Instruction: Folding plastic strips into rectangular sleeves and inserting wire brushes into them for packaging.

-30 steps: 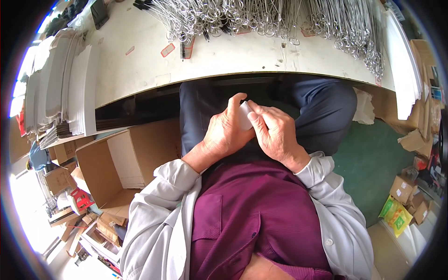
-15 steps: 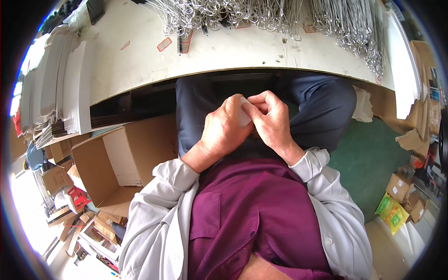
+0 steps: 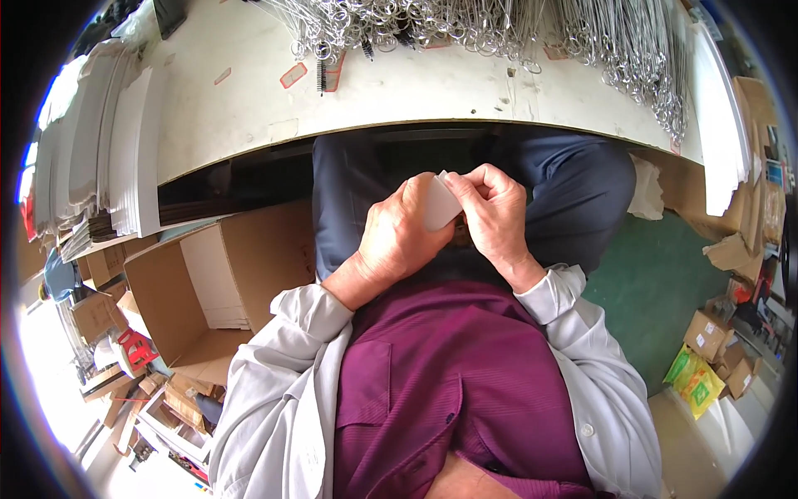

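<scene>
Over my lap, my left hand (image 3: 406, 223) is closed around a white card-like piece (image 3: 439, 206) with a smooth flat face. A small corner sticks up at its top. My right hand (image 3: 497, 214) is closed at the piece's upper right edge, thumb against it and fingers curled. Part of the white piece is hidden behind my left fingers, so its full shape cannot be told. Both hands are just below the near edge of the white table (image 3: 399, 96).
Many metal wires with ring ends (image 3: 465, 33) lie in bundles at the table's far side. Flat white cartons (image 3: 137, 158) stand stacked at the left, and more white board (image 3: 719, 116) at the right. An open cardboard box (image 3: 179, 303) sits left of my legs.
My right hand has shifted slightly right along the white piece, uncovering more of its face and a raised top corner. My left hand has stayed nearly in place.
</scene>
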`<state>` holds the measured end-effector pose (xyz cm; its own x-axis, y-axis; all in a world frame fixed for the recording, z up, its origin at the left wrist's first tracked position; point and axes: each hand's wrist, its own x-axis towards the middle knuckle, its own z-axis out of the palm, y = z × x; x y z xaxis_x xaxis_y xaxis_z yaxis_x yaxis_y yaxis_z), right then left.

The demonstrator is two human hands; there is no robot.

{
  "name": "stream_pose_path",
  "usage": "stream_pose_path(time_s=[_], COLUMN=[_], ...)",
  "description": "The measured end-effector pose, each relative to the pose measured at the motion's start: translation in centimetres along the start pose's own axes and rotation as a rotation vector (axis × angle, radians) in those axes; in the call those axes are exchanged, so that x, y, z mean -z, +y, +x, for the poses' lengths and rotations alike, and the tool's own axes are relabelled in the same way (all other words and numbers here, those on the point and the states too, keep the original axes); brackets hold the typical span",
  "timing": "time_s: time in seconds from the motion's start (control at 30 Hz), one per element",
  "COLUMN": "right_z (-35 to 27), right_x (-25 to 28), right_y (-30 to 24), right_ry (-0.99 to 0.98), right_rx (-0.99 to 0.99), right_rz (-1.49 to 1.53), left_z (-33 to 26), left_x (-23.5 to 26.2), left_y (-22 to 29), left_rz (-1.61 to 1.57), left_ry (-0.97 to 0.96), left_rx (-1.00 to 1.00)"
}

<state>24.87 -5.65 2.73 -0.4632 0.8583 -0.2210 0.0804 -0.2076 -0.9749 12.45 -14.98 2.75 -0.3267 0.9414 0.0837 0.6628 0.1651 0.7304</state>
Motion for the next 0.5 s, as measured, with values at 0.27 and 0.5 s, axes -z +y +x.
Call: stream_pose_path(time_s=[0.27,0.5], right_z=[-0.9,-1.7], right_x=[0.2,0.3], right_y=[1.3,0.5], right_ry=[-0.042,-0.194], right_rx=[0.255,0.333], right_rz=[-0.124,-0.31], left_z=[0.5,0.6], left_x=[0.6,0.9], left_y=[0.0,-0.4], left_rz=[-0.049,-0.114], left_ry=[-0.01,-0.087], left_rx=[0.027,0.084])
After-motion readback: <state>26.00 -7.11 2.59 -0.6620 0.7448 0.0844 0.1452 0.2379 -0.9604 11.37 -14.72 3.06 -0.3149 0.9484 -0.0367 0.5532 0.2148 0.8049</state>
